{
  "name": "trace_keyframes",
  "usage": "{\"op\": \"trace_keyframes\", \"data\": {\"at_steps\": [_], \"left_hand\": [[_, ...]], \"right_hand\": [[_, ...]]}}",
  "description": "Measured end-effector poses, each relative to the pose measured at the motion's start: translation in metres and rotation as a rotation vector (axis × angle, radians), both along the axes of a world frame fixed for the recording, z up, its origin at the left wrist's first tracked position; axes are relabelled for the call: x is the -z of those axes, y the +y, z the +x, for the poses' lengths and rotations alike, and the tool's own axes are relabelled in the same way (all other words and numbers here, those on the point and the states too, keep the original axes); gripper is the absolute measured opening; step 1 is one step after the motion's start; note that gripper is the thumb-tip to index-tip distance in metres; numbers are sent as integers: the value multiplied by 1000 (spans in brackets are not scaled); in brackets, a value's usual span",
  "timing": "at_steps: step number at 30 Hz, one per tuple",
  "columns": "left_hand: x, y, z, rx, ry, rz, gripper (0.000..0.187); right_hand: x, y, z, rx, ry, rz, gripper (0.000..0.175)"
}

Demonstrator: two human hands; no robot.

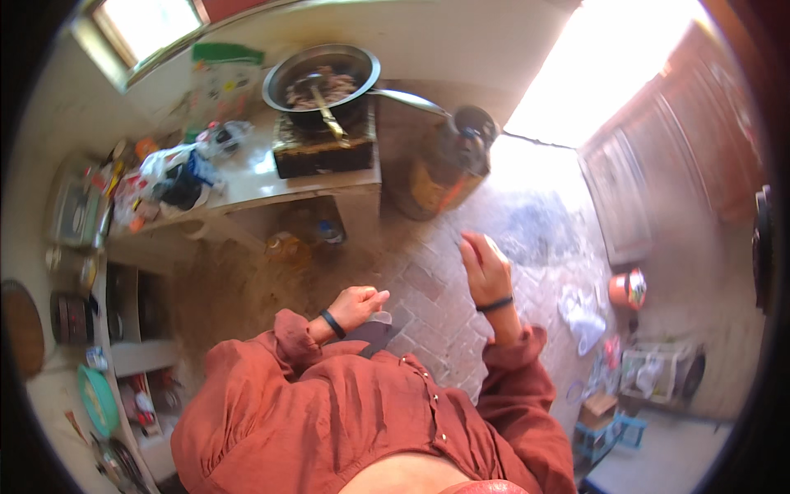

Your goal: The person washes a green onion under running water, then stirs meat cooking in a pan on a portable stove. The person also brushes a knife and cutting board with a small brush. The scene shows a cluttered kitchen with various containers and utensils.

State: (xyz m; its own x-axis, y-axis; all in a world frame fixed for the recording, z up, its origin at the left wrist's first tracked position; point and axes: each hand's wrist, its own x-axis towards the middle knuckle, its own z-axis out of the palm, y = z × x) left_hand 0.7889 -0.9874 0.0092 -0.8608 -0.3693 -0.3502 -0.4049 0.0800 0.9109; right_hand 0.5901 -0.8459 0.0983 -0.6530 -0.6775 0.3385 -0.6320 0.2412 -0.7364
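Note:
My left hand (357,307) is in front of my body, its fingers loosely curled and nothing visible in it. To the right, my right hand (487,267) is raised over the brick floor, fingers folded in, with no held object plain to see. Both wrists wear dark bands. Beyond the hands, a wide metal wok (271,89) rests on a stove (324,159) at the counter's right end. Pieces that look like meat (339,85) lie in it, along with a ladle (327,114) whose handle hangs over the near rim. The wok's long handle points right.
Plastic bags (166,162) and packages crowd the counter (247,188). A dark-topped, yellowish container (432,185) stands on the floor right of the stove. Shelves (145,358) line the left; a teal basin (97,401) is beside them. An orange bucket (622,289) and white bag (582,321) are at right.

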Motion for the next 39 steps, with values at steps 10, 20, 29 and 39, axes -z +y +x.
{"op": "trace_keyframes", "data": {"at_steps": [10,20,29,39], "left_hand": [[-11,-33,-28,-633,118,262,30],[6,3,-8,-1133,194,289,29],[15,9,80,-1340,238,207,25],[28,3,172,-1401,235,231,25]], "right_hand": [[45,-321,-39,-261,408,203,49],[2,-351,-143,-385,634,664,25],[-37,-376,-173,-285,519,404,23],[-58,-339,-111,-381,363,491,26]]}}
